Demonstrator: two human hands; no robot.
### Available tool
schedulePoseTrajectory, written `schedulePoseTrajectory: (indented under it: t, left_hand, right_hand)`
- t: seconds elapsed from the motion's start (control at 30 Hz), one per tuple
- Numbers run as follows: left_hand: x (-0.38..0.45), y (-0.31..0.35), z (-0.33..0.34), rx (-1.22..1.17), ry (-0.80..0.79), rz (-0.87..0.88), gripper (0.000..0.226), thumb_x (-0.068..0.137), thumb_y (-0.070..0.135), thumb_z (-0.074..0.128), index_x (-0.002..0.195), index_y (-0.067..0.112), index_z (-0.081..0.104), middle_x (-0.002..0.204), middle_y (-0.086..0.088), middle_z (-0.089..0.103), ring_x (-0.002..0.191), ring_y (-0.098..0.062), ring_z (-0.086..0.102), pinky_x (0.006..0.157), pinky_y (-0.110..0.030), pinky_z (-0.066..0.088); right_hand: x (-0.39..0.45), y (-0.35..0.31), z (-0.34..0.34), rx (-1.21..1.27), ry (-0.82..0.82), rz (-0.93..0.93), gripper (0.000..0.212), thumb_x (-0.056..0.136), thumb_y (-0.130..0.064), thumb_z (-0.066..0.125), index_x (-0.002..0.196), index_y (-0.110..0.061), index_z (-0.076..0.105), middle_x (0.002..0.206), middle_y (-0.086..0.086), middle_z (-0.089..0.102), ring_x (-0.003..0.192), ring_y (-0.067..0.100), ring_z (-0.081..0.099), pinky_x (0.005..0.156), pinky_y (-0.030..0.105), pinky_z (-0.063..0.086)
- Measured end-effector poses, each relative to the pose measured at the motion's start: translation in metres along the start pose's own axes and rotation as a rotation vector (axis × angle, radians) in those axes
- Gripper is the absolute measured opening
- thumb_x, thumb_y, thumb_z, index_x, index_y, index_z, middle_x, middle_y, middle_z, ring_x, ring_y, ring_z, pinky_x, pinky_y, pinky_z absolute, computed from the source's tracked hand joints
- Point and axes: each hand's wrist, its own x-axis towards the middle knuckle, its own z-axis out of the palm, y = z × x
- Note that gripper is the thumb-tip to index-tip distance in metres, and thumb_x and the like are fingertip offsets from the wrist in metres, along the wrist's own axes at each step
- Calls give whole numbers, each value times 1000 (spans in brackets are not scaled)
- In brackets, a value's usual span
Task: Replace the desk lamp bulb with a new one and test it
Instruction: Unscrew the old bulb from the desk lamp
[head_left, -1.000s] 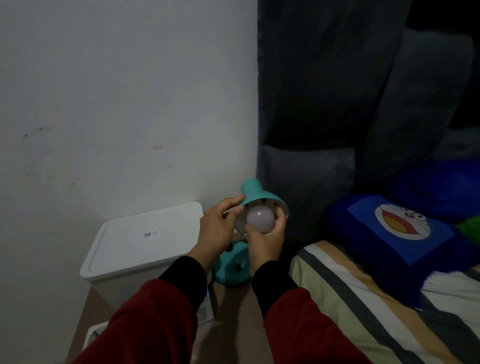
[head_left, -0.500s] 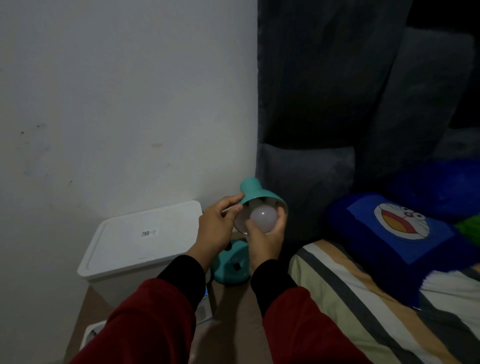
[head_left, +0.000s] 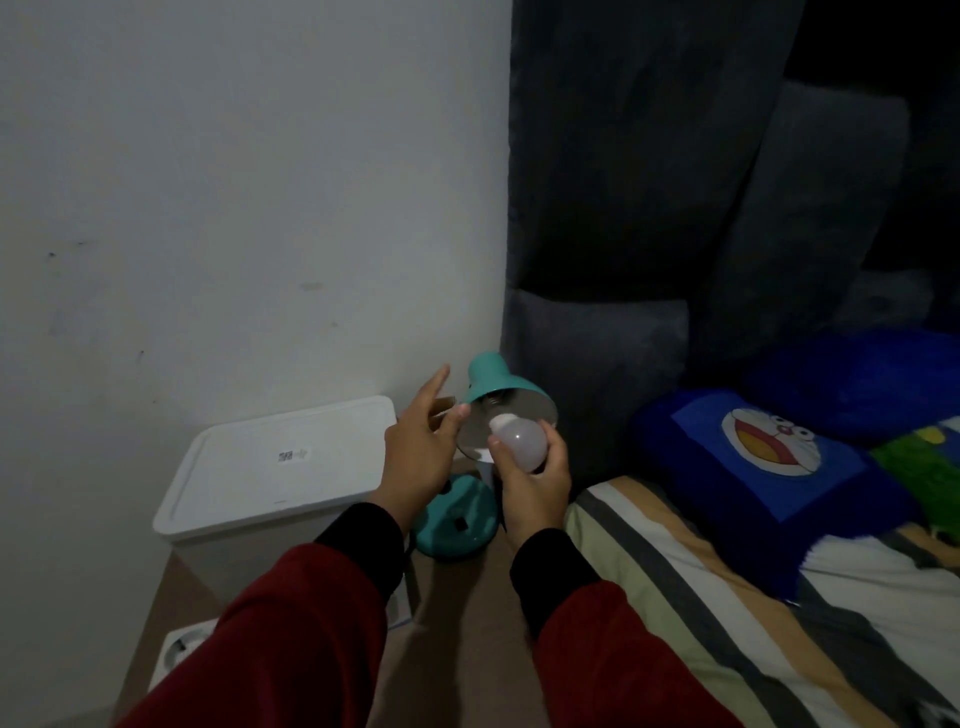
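Note:
A teal desk lamp stands on the brown floor by the wall, its round base (head_left: 457, 525) low and its shade (head_left: 498, 387) tilted toward me. The socket inside the shade shows, with nothing in it. My right hand (head_left: 535, 483) grips a white bulb (head_left: 522, 441) just below the shade's rim, its neck pointing up toward the socket. My left hand (head_left: 421, 441) hovers to the left of the shade with fingers spread, its thumb tip close to the rim, holding nothing.
A white lidded storage box (head_left: 280, 467) sits against the wall left of the lamp. A white power strip (head_left: 179, 649) lies on the floor below it. A striped mattress (head_left: 701, 597) with a blue cartoon pillow (head_left: 769, 457) lies on the right, dark cushions (head_left: 597, 364) behind.
The bulb has come out of the shade and now sits lower in my right hand. My left hand has let go of the shade's rim and opened.

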Motion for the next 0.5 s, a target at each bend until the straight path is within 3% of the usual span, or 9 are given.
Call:
schedulePoseTrajectory:
  t: [0.07,0.2,0.33,0.4,0.5]
  left_hand:
    - [-7,2,-5,52,-3,-29,48,95,31,52,141,29,39,134,-5,58,122,-19,55,84,-10,38]
    - [-24,-3,-21,261,-17,-29,42,93,27,56,133,16,51,132,-10,60,123,-22,54,101,-25,39]
    - [-45,-13,-40,423,-64,-43,39,93,21,55,130,12,54,130,-13,59,122,-26,53,101,-28,40]
    - [-55,-24,-49,489,-98,-52,38,93,20,55,129,11,55,129,-14,58,122,-28,52,101,-29,40]
    - [-67,-47,-59,559,-140,-92,40,91,20,57,129,11,55,131,-15,56,122,-29,52,102,-31,40]
  right_hand:
    - [-5,-2,-6,-27,-19,4,57,77,-15,74,127,-26,49,129,5,53,109,22,57,94,38,53]
    - [-19,-7,-19,-70,-98,30,50,75,-4,72,112,-27,48,118,8,52,98,23,57,77,33,55]
    - [-34,-5,-35,-248,-245,21,52,73,2,69,114,-20,47,113,9,50,87,18,55,62,23,50]
    - [-38,-3,-43,-378,-341,19,51,71,1,70,112,-21,48,112,8,52,87,17,55,65,25,51]
    - [-41,1,-51,-602,-519,28,50,71,-2,72,109,-25,49,114,4,49,103,23,53,83,35,52]
